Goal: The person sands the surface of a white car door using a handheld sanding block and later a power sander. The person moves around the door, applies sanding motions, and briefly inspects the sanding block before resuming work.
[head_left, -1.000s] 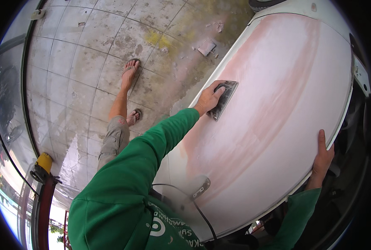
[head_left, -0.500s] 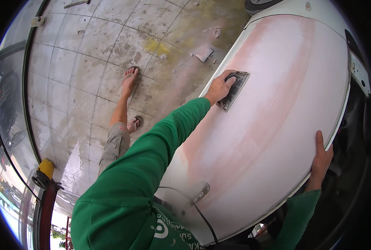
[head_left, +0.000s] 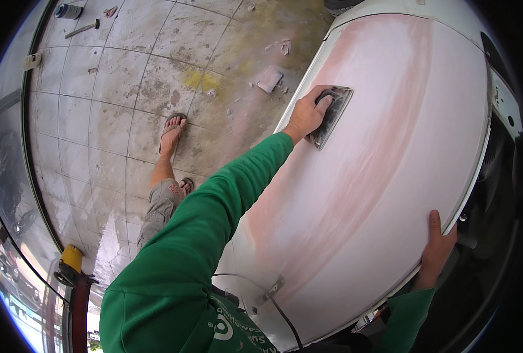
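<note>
My left hand (head_left: pixel 308 115) is closed around the grip of a black sanding block (head_left: pixel 334 117). The block's rectangular, dust-covered plate lies flat on a white car panel (head_left: pixel 385 188), near its left edge. Pinkish filler shows in broad bands across the panel, with pale dust over it. On the panel's right edge, my right hand (head_left: pixel 438 250) has its thumb on top, and the other fingers are hidden beneath. A small metal bracket (head_left: pixel 278 286) with a dark cable sits at the near end of the panel.
Pale floor tiles (head_left: pixel 105 138) spread to the left, stained with dust. My sandalled foot (head_left: pixel 172 132) stands there. Farther off lie a dusty pad (head_left: pixel 269 79) and crumbled bits, a hammer (head_left: pixel 83 28) and a tin (head_left: pixel 68 11). A yellow and black tool (head_left: pixel 70 265) is at the left.
The sanding block has slid with my left hand toward the panel's far end. My right hand remains on the edge. The view has tilted, bringing the tin and the whole hammer into sight.
</note>
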{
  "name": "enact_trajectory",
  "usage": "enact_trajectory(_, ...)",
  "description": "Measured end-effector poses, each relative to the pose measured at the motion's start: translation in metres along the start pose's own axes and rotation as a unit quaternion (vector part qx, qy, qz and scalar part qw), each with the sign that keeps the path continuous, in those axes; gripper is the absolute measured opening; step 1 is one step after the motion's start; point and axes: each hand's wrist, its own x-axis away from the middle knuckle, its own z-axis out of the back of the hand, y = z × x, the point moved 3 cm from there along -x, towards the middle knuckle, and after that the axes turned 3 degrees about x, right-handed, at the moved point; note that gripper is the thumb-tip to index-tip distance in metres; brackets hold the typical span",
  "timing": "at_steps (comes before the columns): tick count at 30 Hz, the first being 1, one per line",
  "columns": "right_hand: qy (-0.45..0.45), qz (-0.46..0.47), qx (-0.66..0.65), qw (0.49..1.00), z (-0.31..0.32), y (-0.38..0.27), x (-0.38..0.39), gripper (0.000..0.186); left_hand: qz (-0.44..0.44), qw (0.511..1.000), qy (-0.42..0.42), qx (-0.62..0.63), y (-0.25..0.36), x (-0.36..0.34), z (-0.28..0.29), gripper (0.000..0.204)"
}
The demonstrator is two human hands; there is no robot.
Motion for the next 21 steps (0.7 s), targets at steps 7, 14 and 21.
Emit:
enact_trajectory(7, -0.001, -0.094, -0.023, 0.995, 0.005, 0.023, 0.022, 0.068, -0.006, 0.992, -0.119, 0.040, 0.031, 0.160, -0.037, 0.041)
enact_trajectory(14, -0.018, -0.160, -0.033, 0.986, 0.005, 0.011, 0.021, 0.074, -0.049, 0.996, -0.075, -0.007, 0.063, 0.018, -0.055, 0.039)
enact_trajectory(21, -0.005, -0.152, -0.036, 0.988, 0.003, 0.014, 0.017, 0.074, 0.024, 0.999, -0.035, 0.029, 0.069, -0.070, -0.058, 0.037)
